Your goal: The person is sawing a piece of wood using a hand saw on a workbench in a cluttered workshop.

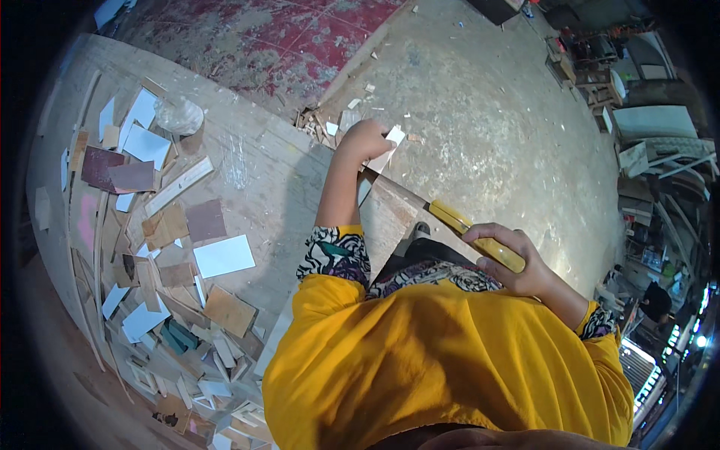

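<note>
My right hand (525, 262) is wrapped round the yellow handle of a hand saw (450, 217). Its thin metal blade points away to the upper left, and the far end meets a pale strip of wood (382, 160) just below my left hand. Closed over that strip, my left hand (365, 142) presses it at the edge of the workbench (255, 161). Part of the strip is hidden under the hand and wrist. Whether the blade has cut into the wood cannot be made out.
Offcuts of white and brown board (225, 256) litter the bench on the left, with a whitish plastic container (180, 116) among them. Wood chips (332, 128) lie beyond my left hand. Below is a concrete floor (480, 112); stacked furniture and boards (652, 124) stand far right.
</note>
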Available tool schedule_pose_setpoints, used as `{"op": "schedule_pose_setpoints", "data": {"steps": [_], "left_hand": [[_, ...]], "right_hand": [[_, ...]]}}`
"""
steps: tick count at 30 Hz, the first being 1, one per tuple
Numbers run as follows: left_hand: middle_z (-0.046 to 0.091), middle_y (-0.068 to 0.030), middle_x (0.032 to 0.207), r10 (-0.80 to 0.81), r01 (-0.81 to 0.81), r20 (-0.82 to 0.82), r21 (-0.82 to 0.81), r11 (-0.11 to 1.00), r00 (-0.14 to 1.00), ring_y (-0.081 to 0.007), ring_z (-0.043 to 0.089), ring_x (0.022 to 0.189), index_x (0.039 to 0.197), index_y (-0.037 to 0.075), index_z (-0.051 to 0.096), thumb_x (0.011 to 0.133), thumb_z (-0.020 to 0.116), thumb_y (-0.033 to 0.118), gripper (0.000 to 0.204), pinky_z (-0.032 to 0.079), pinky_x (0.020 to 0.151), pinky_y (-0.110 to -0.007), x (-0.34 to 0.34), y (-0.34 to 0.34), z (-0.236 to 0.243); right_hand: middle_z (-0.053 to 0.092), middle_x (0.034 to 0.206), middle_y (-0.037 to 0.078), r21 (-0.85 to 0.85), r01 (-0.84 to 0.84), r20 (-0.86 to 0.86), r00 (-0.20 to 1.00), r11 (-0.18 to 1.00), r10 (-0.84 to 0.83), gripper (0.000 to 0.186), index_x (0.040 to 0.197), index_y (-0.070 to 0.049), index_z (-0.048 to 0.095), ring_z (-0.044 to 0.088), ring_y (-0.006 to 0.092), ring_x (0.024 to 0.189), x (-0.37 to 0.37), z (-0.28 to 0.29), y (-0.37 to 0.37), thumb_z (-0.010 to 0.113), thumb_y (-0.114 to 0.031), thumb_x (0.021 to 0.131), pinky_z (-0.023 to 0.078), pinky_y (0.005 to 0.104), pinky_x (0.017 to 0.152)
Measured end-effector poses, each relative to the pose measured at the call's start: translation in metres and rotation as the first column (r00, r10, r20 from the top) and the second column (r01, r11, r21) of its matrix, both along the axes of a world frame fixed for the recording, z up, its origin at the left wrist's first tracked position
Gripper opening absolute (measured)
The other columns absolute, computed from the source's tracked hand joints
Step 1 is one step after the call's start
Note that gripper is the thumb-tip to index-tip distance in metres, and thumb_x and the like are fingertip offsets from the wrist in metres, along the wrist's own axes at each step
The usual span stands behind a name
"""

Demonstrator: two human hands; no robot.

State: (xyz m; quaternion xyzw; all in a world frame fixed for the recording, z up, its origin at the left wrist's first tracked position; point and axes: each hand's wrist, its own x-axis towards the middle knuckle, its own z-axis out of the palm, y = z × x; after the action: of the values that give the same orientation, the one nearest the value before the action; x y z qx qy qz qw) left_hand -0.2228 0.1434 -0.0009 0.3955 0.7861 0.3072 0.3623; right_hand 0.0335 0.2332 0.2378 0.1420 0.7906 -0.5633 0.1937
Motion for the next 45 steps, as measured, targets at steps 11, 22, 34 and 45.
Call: {"op": "schedule_pose_setpoints", "data": {"steps": [11, 22, 34, 45], "left_hand": [[0.06, -0.0082, 0.062, 0.082, -0.095, 0.253, 0.037, 0.995, 0.964, -0.0129, 0.053, 0.057, 0.08, -0.003, 0.065, 0.07, 0.073, 0.023, 0.03, 0.042, 0.053, -0.03, -0.003, -0.012, -0.001], [0.058, -0.0159, 0.066, 0.304, -0.323, 0.112, 0.246, 0.914, 0.946, -0.0229, 0.059, 0.062, 0.076, -0.002, 0.06, 0.068, 0.071, 0.026, 0.032, 0.045, 0.06, -0.034, -0.001, -0.005, 0.001], [0.062, -0.0109, 0.092, 0.002, -0.918, 0.998, 0.059, 0.392, 0.065, -0.0241, 0.063, 0.078, 0.115, 0.0, 0.053, 0.088, 0.054, 0.012, 0.031, 0.053, 0.071, -0.038, -0.014, -0.042, -0.002], [0.051, -0.0236, 0.114, 0.098, -0.972, 0.967, -0.236, -0.008, -0.236, -0.0401, 0.057, 0.097, 0.112, -0.013, 0.04, 0.087, 0.047, 0.001, 0.03, 0.052, 0.083, -0.048, 0.02, -0.118, 0.024]], "right_hand": [[0.06, 0.113, 0.012, 0.097, -0.047, 0.006, 0.999, 0.994, 0.047, 0.035, 0.113, -0.003, 0.055, 0.059, 0.0238, 0.104, -0.029, 0.02, -0.022, 0.056, 0.004, 0.079, 0.043, 0.0314, 0.09], [0.064, 0.101, 0.013, 0.295, -0.173, -0.05, 0.979, 0.94, 0.196, 0.037, 0.112, -0.012, 0.056, 0.063, 0.0312, 0.085, -0.048, -0.089, 0.0, 0.06, -0.004, 0.076, 0.048, 0.0331, 0.079], [0.063, 0.099, 0.012, 0.399, 0.098, 0.009, 0.994, 0.912, -0.11, 0.035, 0.11, -0.008, 0.057, 0.06, 0.0227, 0.091, 0.043, -0.072, 0.091, 0.06, 0.0, 0.076, 0.045, 0.0304, 0.082], [0.063, 0.105, 0.012, 0.281, 0.169, -0.214, 0.971, 0.945, -0.11, 0.035, 0.111, -0.007, 0.058, 0.061, 0.0242, 0.097, 0.057, -0.08, 0.077, 0.06, 0.001, 0.076, 0.045, 0.0303, 0.086]]}}
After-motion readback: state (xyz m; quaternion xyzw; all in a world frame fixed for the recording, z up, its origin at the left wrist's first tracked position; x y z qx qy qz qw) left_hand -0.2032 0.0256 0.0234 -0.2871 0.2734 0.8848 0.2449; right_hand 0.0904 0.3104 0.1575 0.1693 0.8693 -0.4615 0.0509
